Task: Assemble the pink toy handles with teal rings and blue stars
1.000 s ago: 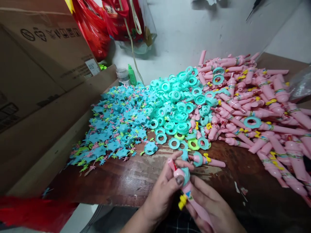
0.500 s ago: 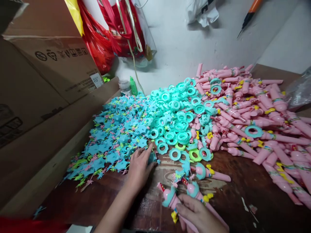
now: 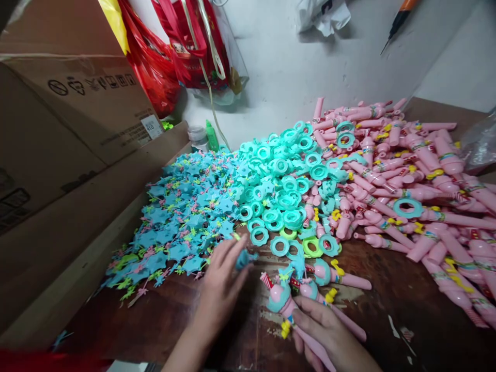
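My left hand (image 3: 222, 276), slightly blurred, pinches a blue star-shaped plastic piece (image 3: 243, 259) between thumb and fingers, just in front of the blue pile. In my right hand (image 3: 323, 325) is a pink plastic toy wand (image 3: 287, 309), its striped red tip pointing up and left. A teal collar sits round the wand's bulb, and a yellow bow-like piece (image 3: 285, 329) sticks out at its side. Right behind it lie a second pink wand (image 3: 349, 321) and a third pink wand (image 3: 354, 280), with blue star pieces (image 3: 296, 266) by their tips.
Blue star pieces (image 3: 174, 214) are heaped on the left of the brown table (image 3: 248, 330), teal rings (image 3: 279, 201) in the middle, pink wands (image 3: 418, 196) on the right. A cardboard box (image 3: 77, 119) stands left. Red bags (image 3: 194, 46) hang on the wall.
My left hand has come away from the blue pile, lifting a star piece towards the right hand. The wand in my right hand has moved slightly right and up.
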The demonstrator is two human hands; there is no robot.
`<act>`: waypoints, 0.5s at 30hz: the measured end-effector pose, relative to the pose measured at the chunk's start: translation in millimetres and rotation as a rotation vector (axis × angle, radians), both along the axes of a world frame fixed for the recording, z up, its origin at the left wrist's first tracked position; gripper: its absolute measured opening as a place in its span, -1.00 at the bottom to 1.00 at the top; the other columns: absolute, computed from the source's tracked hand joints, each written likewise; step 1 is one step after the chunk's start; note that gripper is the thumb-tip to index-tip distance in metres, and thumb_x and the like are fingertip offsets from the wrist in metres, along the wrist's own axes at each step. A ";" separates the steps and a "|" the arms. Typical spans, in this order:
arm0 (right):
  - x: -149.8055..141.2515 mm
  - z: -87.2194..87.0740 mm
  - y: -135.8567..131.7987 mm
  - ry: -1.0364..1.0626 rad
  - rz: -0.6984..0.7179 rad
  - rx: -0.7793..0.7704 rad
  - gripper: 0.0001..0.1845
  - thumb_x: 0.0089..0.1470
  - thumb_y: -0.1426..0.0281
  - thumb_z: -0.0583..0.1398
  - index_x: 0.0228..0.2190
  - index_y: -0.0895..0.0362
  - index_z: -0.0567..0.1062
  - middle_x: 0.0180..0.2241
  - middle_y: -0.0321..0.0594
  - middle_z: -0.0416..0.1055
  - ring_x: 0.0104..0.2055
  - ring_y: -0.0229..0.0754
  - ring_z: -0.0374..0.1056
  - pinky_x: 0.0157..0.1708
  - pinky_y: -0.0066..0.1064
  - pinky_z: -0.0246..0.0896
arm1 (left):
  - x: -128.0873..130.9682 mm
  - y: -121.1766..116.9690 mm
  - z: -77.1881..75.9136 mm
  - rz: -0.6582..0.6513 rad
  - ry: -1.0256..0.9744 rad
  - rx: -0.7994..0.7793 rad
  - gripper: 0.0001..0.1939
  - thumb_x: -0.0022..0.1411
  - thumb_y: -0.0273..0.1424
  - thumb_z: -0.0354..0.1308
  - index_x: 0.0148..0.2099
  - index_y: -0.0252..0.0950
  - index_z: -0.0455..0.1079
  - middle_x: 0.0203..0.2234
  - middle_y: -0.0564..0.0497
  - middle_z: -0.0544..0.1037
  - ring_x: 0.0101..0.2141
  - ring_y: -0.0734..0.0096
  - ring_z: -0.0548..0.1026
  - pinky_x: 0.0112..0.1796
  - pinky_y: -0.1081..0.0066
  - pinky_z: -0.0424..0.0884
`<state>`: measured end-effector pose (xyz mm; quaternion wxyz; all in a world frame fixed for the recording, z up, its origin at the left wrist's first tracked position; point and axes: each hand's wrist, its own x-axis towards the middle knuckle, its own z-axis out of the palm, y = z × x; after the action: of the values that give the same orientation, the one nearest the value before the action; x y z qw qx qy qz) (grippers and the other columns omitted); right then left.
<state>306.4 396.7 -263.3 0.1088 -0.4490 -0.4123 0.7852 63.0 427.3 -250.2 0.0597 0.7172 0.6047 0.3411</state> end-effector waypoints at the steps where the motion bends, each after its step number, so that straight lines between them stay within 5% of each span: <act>1: 2.0 3.6 -2.1 -0.033 0.025 0.002 -0.22 0.05 -0.23 0.04 -0.11 0.26 0.28 -0.42 -0.29 0.29 -0.68 -0.60 0.06 -0.72 -0.76 -0.22 | 8.2 -6.9 -6.3 -0.049 -0.013 -0.079 -0.31 0.29 -0.45 0.09 0.36 0.08 -0.04 0.23 -0.02 0.25 0.22 0.31 0.25 0.18 0.28 0.33; 3: 5.6 10.0 -7.0 -0.161 0.057 0.087 -0.22 0.04 -0.20 0.07 -0.09 0.26 0.34 -0.41 -0.25 0.32 -0.60 -0.57 0.14 -0.64 -0.76 -0.07 | 24.7 -20.5 -23.2 -0.120 -0.031 -0.218 -0.30 0.31 -0.50 0.01 0.38 0.09 -0.09 0.35 -0.05 0.04 0.29 0.27 0.17 0.18 0.28 0.35; 5: 7.9 14.4 -11.7 -0.306 0.035 0.269 -0.30 0.05 -0.12 0.11 -0.05 0.21 0.40 -0.28 -0.18 0.39 -0.36 -0.47 0.33 -0.33 -0.75 0.24 | 37.1 -31.4 -38.0 -0.169 -0.049 -0.313 -0.30 0.32 -0.55 -0.07 0.39 0.09 -0.12 0.39 -0.05 -0.13 0.34 0.22 0.06 0.21 0.20 0.31; 8: 10.5 16.5 -15.6 -0.506 0.016 0.462 -0.46 0.10 -0.02 0.08 -0.06 0.08 0.48 -0.08 -0.20 0.39 -0.01 -0.33 0.33 0.18 -0.62 0.15 | 42.1 -38.5 -42.2 -0.275 -0.085 -0.406 -0.31 0.33 -0.51 -0.05 0.39 0.12 -0.14 0.35 0.01 0.07 0.32 0.23 0.09 0.25 0.04 0.24; 12: 17.9 14.3 -12.2 -0.664 0.109 0.446 -0.45 0.10 -0.02 0.05 0.01 -0.03 0.46 -0.04 -0.25 0.39 -0.03 -0.29 0.36 0.20 -0.56 0.15 | 29.9 -36.4 -23.5 -0.318 -0.208 -0.397 -0.41 0.32 -0.39 0.06 0.31 0.19 0.08 0.17 0.11 0.39 0.32 0.23 0.05 0.28 -0.06 0.13; 15: 24.5 14.3 -7.1 -0.672 0.152 0.422 -0.43 0.09 -0.05 0.04 0.02 -0.03 0.44 0.02 -0.27 0.36 0.03 -0.28 0.34 0.16 -0.60 0.18 | 21.9 -33.8 -13.2 -0.238 -0.333 -0.343 -0.47 0.32 -0.34 0.08 0.26 0.22 0.15 0.08 0.09 0.43 0.20 0.34 0.26 0.21 0.17 0.30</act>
<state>330.9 389.6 -249.1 -0.0008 -0.6169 -0.6091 0.4985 84.9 393.5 -263.4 0.3188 0.6967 0.5467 0.3377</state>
